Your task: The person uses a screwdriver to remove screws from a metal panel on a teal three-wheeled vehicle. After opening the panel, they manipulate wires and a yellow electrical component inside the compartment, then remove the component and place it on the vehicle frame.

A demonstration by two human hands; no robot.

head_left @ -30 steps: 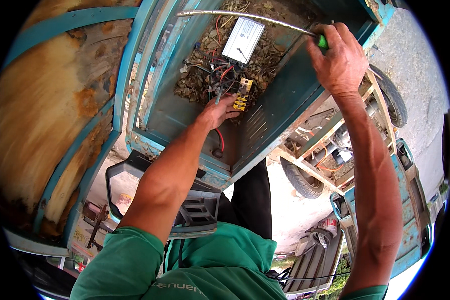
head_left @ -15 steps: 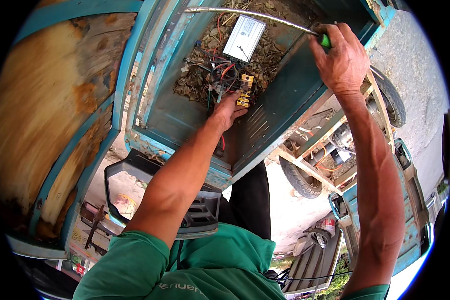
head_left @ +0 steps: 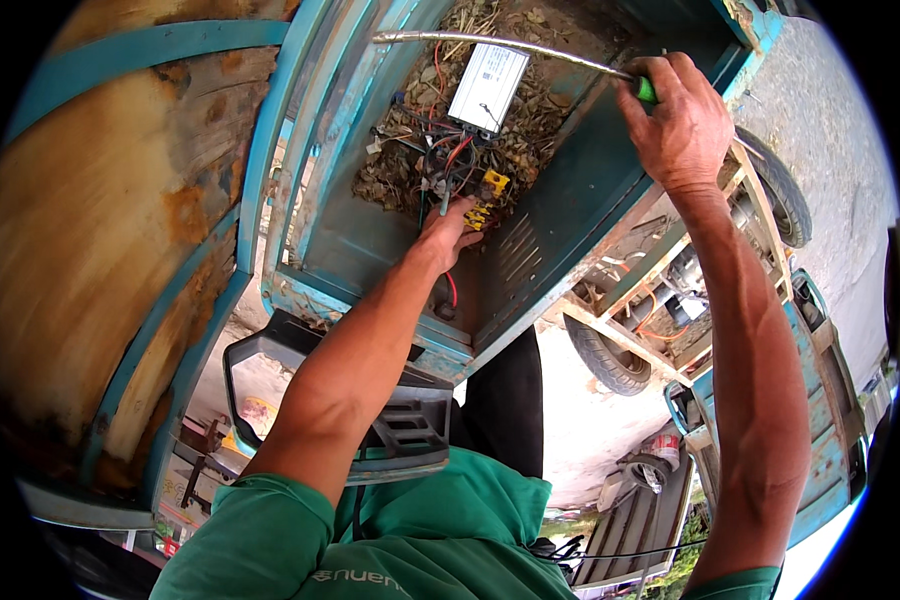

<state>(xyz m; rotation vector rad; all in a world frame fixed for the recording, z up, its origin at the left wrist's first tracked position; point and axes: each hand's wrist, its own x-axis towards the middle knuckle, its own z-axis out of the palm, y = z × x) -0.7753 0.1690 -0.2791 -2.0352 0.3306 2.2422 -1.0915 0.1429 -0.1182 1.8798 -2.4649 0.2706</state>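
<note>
Inside a blue metal compartment [head_left: 560,255], my left hand [head_left: 448,235] has its fingers closed on a yellow-and-black terminal block [head_left: 492,186]. Tangled wires [head_left: 448,160] run beside the fingers, some red. Just beyond them lies a silver rectangular box [head_left: 489,88], seemingly an electronic controller, on dry leaves. My right hand [head_left: 678,120] is up at the compartment's right edge, closed around a green handle [head_left: 646,90], mostly hidden by the fist. A thin metal rod [head_left: 510,50] spans the compartment to that hand; whether it joins the handle I cannot tell.
To the left stands a rusty, stained panel [head_left: 140,180] with blue ribs. A black plastic frame [head_left: 400,425] sits below my left forearm. At right are a cart frame [head_left: 660,300] with tires [head_left: 610,358] and a blue metal body [head_left: 820,440]. Slats [head_left: 630,530] lie lower right.
The terminal block has tilted and moved slightly down in my left hand's hold. My right hand keeps its grip. The whole view has shifted a little.
</note>
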